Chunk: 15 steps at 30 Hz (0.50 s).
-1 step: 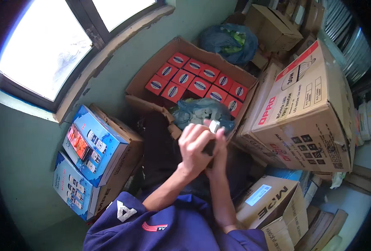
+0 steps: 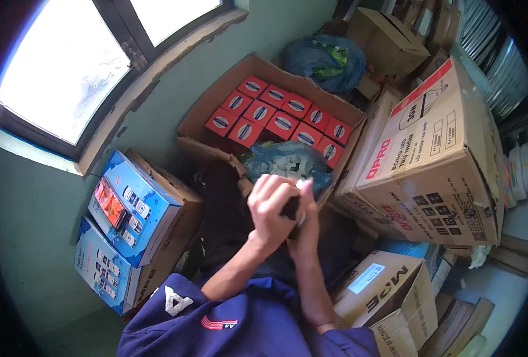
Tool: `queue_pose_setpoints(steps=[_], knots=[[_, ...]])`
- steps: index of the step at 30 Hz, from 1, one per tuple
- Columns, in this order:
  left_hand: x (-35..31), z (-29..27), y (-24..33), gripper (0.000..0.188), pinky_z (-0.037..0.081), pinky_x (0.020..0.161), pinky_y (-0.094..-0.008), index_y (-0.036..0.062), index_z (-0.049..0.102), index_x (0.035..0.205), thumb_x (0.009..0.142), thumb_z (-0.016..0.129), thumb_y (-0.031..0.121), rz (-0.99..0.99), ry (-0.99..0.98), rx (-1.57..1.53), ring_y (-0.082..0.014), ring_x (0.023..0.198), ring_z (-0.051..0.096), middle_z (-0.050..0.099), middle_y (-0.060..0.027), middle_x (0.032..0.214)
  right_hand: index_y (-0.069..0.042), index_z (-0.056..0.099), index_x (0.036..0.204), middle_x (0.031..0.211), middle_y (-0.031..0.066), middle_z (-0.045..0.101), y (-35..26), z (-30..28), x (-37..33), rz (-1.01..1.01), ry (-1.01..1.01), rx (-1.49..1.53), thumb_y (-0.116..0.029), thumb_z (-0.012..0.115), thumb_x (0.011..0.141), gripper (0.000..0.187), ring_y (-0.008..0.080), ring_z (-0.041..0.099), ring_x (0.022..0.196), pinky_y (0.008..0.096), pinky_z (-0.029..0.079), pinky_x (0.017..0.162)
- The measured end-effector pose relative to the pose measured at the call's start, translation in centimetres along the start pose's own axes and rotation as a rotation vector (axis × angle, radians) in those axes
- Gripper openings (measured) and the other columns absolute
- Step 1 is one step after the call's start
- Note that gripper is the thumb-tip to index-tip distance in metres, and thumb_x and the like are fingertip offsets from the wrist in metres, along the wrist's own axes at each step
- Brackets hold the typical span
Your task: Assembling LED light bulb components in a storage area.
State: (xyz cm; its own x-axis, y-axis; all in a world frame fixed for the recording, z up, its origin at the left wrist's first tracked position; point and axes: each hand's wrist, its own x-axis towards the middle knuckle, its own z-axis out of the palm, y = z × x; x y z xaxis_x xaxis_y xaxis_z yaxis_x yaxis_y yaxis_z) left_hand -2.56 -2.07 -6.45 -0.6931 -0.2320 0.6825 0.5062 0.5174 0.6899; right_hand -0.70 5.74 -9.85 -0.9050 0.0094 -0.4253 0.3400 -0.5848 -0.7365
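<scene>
My left hand (image 2: 268, 209) and my right hand (image 2: 307, 215) are together in front of my lap, fingers closed. Between them is a small dark piece (image 2: 290, 208); its kind is hidden by my fingers. A little bit of something white (image 2: 300, 184) shows at the fingertips. Just beyond my hands, a blue plastic bag (image 2: 258, 162) with small white pieces (image 2: 286, 161) lies in an open cardboard box (image 2: 199, 110). Rows of small red boxes (image 2: 259, 112) with oval labels fill the far part of that box.
Two blue printed boxes (image 2: 134, 208) stand on the left by the wall. To the right are a large printed carton (image 2: 418, 172) and a smaller carton (image 2: 389, 285). Behind the open box sit another blue bag (image 2: 299, 56) and a brown box (image 2: 389, 41). A window is at upper left.
Both hands have shifted slightly left and down. The white piece at the fingertips, plainer before, is now mostly covered.
</scene>
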Motion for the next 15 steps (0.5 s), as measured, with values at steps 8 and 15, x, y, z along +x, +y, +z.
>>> queue_pose_setpoints(steps=[8,15], knots=[[-0.3,0.3,-0.6,0.027,0.037,0.060,-0.0228,0.0053,0.050,0.068,0.091,0.062,0.011,-0.736,0.027,-0.666,-0.0052,0.064,0.044,0.053,0.0010,0.068,0.003,0.053,0.121,0.113,0.0146,0.054,-0.9,1.0,-2.2,-0.794,0.086,-0.558,-0.028,0.042,0.096,0.041,0.0222,0.052,0.104,0.0350,0.040,0.092],[-0.8,0.5,-2.4,0.031,0.037,0.060,-0.0219,0.0078,0.051,0.069,0.093,0.064,0.022,-0.996,0.039,-0.791,-0.0036,0.065,0.043,0.053,0.0031,0.071,0.001,0.054,0.122,0.107,0.0146,0.055,-1.4,0.6,-0.8,-1.160,-0.059,-0.851,-0.031,0.070,0.081,0.054,0.0294,0.053,0.102,0.0397,0.044,0.091]])
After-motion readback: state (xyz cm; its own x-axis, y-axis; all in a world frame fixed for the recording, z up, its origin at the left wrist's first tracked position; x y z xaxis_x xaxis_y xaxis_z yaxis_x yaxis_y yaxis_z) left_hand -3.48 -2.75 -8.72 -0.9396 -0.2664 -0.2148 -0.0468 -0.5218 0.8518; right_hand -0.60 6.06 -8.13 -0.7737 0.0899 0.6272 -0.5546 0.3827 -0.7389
